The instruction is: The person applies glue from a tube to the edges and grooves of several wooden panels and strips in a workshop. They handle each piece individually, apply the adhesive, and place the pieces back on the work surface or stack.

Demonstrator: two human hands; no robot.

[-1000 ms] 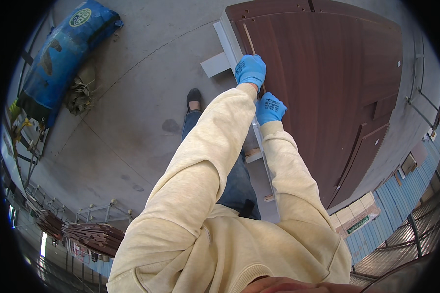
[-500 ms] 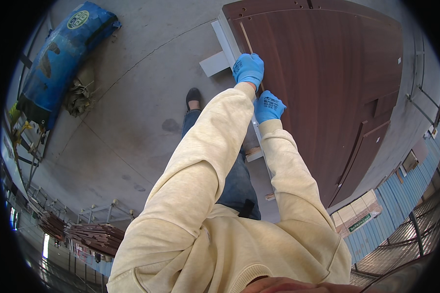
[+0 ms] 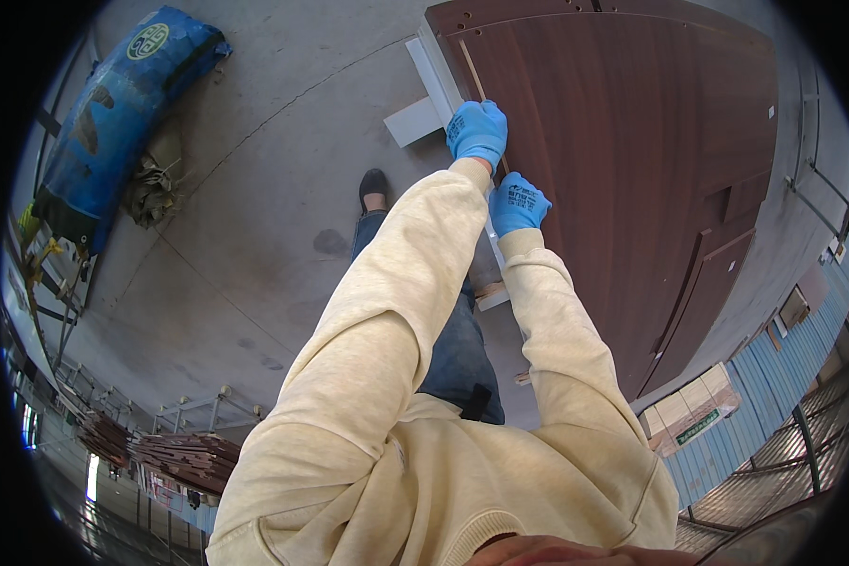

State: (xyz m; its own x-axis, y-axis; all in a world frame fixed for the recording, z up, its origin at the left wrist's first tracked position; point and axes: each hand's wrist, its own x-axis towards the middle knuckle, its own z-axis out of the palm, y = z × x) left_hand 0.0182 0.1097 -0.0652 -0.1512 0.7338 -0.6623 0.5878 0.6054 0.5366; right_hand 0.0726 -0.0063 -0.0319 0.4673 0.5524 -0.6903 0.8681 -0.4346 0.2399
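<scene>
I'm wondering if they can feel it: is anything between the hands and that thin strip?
Just the blue gloves on the left hand and right hand; nothing else visible blocks the thin tan strip along the edge of the brown wood-grain panel. Contact is hidden.

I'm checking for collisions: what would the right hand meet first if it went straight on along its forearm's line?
The right hand would probably meet the left hand first, further along the thin tan strip; their relative heights are unclear.
</scene>
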